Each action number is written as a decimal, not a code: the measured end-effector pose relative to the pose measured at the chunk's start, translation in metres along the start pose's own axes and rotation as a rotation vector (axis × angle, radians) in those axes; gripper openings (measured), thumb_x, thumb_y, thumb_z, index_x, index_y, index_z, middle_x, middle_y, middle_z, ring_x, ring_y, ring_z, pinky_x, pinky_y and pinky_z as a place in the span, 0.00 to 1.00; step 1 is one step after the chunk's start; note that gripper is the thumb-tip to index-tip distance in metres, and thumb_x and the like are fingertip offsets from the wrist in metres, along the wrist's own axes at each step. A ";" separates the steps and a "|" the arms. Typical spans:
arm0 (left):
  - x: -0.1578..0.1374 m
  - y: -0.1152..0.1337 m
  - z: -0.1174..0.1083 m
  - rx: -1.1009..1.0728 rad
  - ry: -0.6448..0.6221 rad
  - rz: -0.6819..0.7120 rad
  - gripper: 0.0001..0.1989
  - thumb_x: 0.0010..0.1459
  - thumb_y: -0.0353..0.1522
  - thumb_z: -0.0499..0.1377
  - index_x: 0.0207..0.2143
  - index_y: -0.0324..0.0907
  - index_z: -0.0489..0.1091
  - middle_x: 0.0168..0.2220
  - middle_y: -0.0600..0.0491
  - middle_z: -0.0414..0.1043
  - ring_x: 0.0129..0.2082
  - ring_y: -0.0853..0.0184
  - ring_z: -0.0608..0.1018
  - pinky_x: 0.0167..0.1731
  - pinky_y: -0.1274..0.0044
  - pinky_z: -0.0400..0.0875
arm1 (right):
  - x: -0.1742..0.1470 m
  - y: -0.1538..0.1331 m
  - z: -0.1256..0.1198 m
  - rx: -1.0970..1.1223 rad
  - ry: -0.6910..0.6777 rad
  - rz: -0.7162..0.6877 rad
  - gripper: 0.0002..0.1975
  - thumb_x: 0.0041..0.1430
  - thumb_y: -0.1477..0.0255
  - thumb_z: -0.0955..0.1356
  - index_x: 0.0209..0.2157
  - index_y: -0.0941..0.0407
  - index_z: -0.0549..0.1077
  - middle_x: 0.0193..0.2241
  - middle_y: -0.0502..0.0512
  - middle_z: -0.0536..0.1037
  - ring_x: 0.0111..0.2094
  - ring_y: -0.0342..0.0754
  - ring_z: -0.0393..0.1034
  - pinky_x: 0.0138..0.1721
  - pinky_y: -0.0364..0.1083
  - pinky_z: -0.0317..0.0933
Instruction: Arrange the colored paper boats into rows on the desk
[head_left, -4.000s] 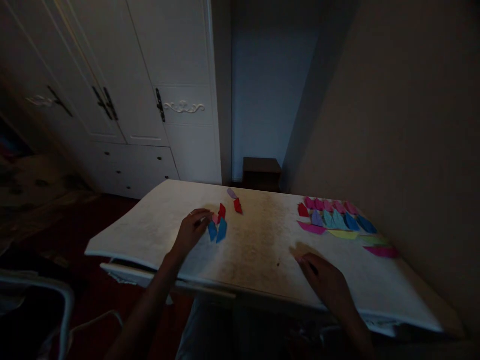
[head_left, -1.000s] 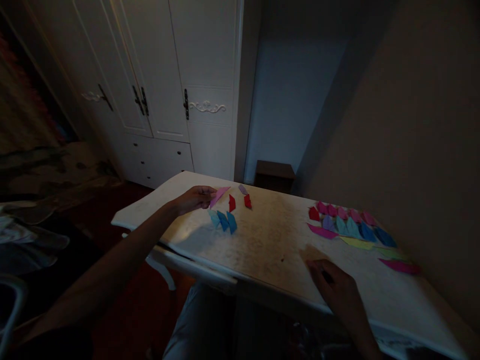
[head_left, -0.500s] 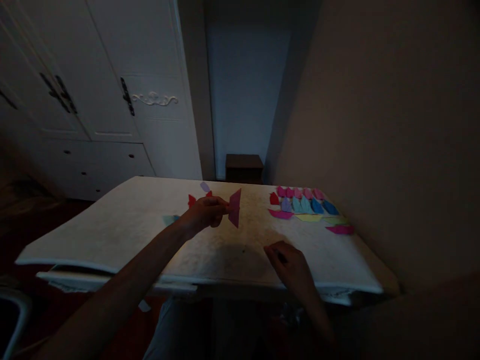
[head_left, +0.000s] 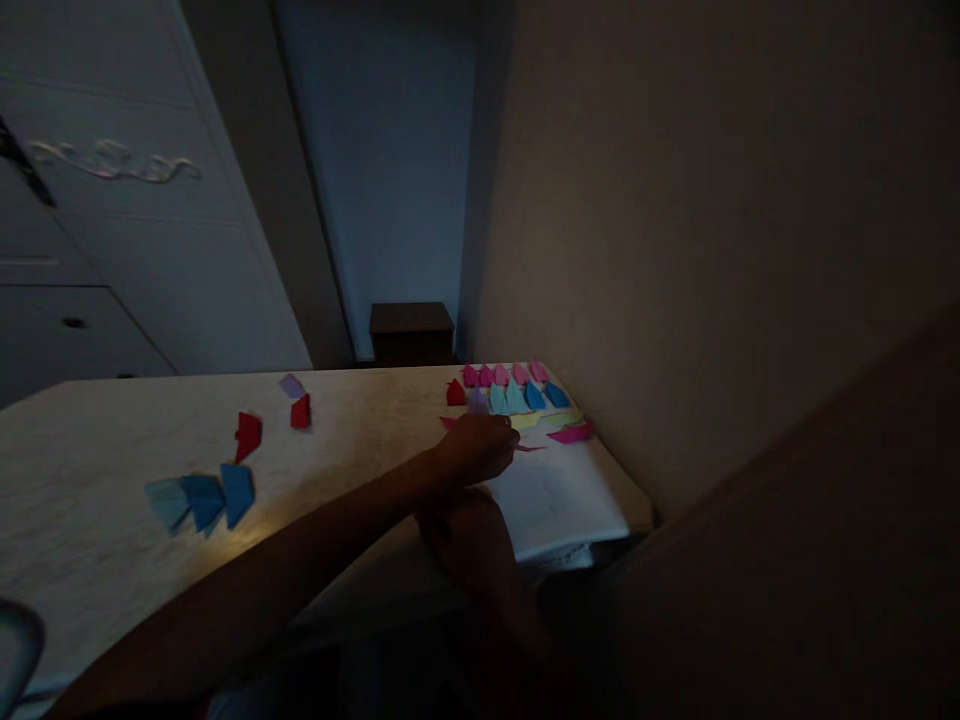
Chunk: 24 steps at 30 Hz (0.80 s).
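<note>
Pink thin folded-paper piece (head_left: 532, 449): over the right of the pale, smooth-topped table (head_left: 559, 505), at the left hand (head_left: 480, 447).
Left hand: fingers pinched closed on its left end.
Right hand (head_left: 469, 532): curled, just nearer; cannot tell whether it holds anything.
Magenta boat-shaped folded paper (head_left: 571, 434): right.

I see a whitish table (head_left: 360, 425) before me. On its left lie three blue pieces (head_left: 238, 495) close together, two red pieces (head_left: 248, 436) and a lilac piece (head_left: 292, 386). Toward its far right corner lie a pink row (head_left: 502, 375), a red-to-blue row (head_left: 515, 398) and a magenta piece (head_left: 571, 434).
</note>
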<state>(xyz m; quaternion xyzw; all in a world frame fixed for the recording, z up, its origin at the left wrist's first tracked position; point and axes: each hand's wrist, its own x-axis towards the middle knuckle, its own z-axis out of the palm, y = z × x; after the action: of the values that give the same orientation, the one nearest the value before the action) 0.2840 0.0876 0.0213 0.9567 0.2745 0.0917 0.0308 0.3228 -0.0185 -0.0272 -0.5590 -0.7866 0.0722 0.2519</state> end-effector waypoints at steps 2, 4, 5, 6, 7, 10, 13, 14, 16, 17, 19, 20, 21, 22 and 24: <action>0.012 0.006 0.007 0.019 -0.020 0.041 0.11 0.57 0.29 0.54 0.33 0.39 0.76 0.36 0.41 0.76 0.33 0.59 0.79 0.30 0.71 0.71 | 0.000 0.000 0.002 -0.023 0.006 -0.018 0.11 0.64 0.69 0.64 0.39 0.56 0.77 0.36 0.57 0.81 0.38 0.52 0.74 0.41 0.47 0.60; 0.021 0.010 0.014 0.020 -0.028 0.057 0.11 0.57 0.30 0.54 0.32 0.39 0.76 0.35 0.41 0.76 0.33 0.57 0.79 0.29 0.71 0.71 | -0.001 0.002 0.006 -0.025 0.017 -0.025 0.11 0.64 0.69 0.64 0.40 0.56 0.77 0.38 0.58 0.81 0.39 0.53 0.74 0.41 0.48 0.61; 0.024 0.011 0.017 0.015 -0.035 0.063 0.10 0.57 0.30 0.54 0.32 0.39 0.76 0.36 0.41 0.76 0.33 0.56 0.79 0.29 0.70 0.71 | -0.001 0.002 0.007 -0.023 0.022 -0.024 0.12 0.64 0.68 0.64 0.39 0.56 0.78 0.37 0.58 0.81 0.39 0.53 0.75 0.40 0.48 0.61; 0.026 0.012 0.019 0.008 -0.046 0.066 0.10 0.57 0.30 0.55 0.32 0.39 0.76 0.36 0.41 0.77 0.34 0.56 0.79 0.29 0.70 0.71 | -0.001 0.003 0.009 -0.023 0.023 -0.023 0.12 0.64 0.67 0.64 0.38 0.56 0.78 0.36 0.58 0.82 0.38 0.53 0.75 0.40 0.48 0.61; 0.028 0.012 0.021 0.000 -0.059 0.067 0.09 0.56 0.31 0.56 0.32 0.39 0.76 0.36 0.42 0.77 0.34 0.55 0.80 0.30 0.70 0.71 | -0.001 0.003 0.009 -0.026 0.023 -0.020 0.13 0.64 0.67 0.64 0.36 0.56 0.79 0.35 0.58 0.82 0.37 0.53 0.75 0.40 0.48 0.62; 0.029 0.012 0.026 -0.003 -0.083 0.051 0.09 0.58 0.34 0.57 0.35 0.39 0.76 0.38 0.42 0.76 0.37 0.55 0.79 0.31 0.70 0.71 | -0.001 0.003 0.010 -0.044 0.007 -0.010 0.14 0.63 0.66 0.65 0.32 0.57 0.80 0.31 0.59 0.82 0.34 0.53 0.76 0.39 0.48 0.62; 0.027 0.010 0.029 0.047 -0.080 0.018 0.12 0.62 0.35 0.54 0.39 0.39 0.75 0.40 0.41 0.75 0.36 0.56 0.79 0.31 0.70 0.72 | 0.000 0.003 0.010 -0.044 -0.025 -0.007 0.12 0.61 0.68 0.66 0.30 0.57 0.81 0.28 0.59 0.82 0.31 0.53 0.77 0.38 0.48 0.62; 0.027 0.009 0.030 0.063 -0.077 0.011 0.13 0.63 0.35 0.53 0.39 0.40 0.75 0.41 0.41 0.75 0.35 0.56 0.79 0.30 0.70 0.72 | -0.001 0.003 0.010 -0.042 -0.036 -0.012 0.12 0.60 0.68 0.66 0.30 0.57 0.81 0.28 0.59 0.82 0.30 0.53 0.77 0.38 0.49 0.62; 0.026 0.006 0.032 0.086 -0.069 0.002 0.14 0.65 0.35 0.51 0.39 0.39 0.75 0.41 0.41 0.75 0.34 0.57 0.79 0.30 0.70 0.72 | -0.001 0.004 0.011 -0.041 -0.038 -0.023 0.11 0.59 0.69 0.67 0.29 0.56 0.81 0.27 0.58 0.82 0.29 0.53 0.76 0.39 0.49 0.62; 0.026 0.005 0.033 0.094 -0.064 -0.005 0.15 0.65 0.35 0.50 0.39 0.39 0.75 0.41 0.41 0.74 0.34 0.58 0.79 0.30 0.70 0.72 | -0.001 0.005 0.012 -0.037 -0.032 -0.028 0.11 0.59 0.69 0.67 0.29 0.56 0.81 0.27 0.58 0.82 0.29 0.52 0.76 0.40 0.49 0.62; 0.026 0.003 0.036 0.104 -0.054 -0.022 0.15 0.66 0.34 0.49 0.39 0.39 0.75 0.41 0.40 0.74 0.33 0.59 0.79 0.30 0.70 0.72 | -0.002 0.006 0.014 -0.029 -0.018 -0.027 0.11 0.59 0.69 0.68 0.28 0.56 0.81 0.27 0.58 0.82 0.29 0.52 0.76 0.39 0.49 0.62; 0.026 0.003 0.037 0.106 -0.050 -0.027 0.16 0.66 0.33 0.49 0.40 0.38 0.75 0.40 0.40 0.74 0.34 0.58 0.79 0.30 0.70 0.73 | -0.003 0.006 0.014 -0.028 -0.014 -0.023 0.11 0.59 0.69 0.68 0.28 0.56 0.81 0.26 0.58 0.82 0.29 0.52 0.76 0.38 0.48 0.61; 0.027 0.002 0.038 0.108 -0.047 -0.029 0.16 0.66 0.33 0.48 0.40 0.38 0.75 0.41 0.39 0.74 0.34 0.58 0.79 0.30 0.69 0.73 | -0.003 0.006 0.014 -0.028 -0.012 -0.017 0.11 0.59 0.69 0.68 0.27 0.57 0.81 0.26 0.58 0.82 0.29 0.52 0.76 0.38 0.48 0.61; 0.027 0.002 0.039 0.108 -0.043 -0.030 0.16 0.66 0.33 0.48 0.41 0.37 0.75 0.41 0.39 0.74 0.34 0.57 0.79 0.30 0.68 0.73 | -0.003 0.006 0.014 -0.028 -0.013 -0.011 0.11 0.58 0.69 0.68 0.27 0.57 0.81 0.26 0.58 0.82 0.29 0.52 0.76 0.37 0.48 0.61; 0.028 0.003 0.040 0.112 -0.043 -0.030 0.17 0.67 0.33 0.47 0.41 0.37 0.74 0.42 0.39 0.73 0.34 0.56 0.79 0.30 0.66 0.74 | -0.002 0.006 0.012 -0.024 -0.016 -0.006 0.10 0.57 0.70 0.69 0.26 0.57 0.81 0.25 0.58 0.82 0.28 0.51 0.76 0.37 0.47 0.61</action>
<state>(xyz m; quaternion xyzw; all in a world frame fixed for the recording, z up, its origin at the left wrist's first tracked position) 0.3165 0.0991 -0.0129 0.9544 0.2928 0.0554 -0.0156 0.3227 -0.0163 -0.0412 -0.5589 -0.7912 0.0666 0.2393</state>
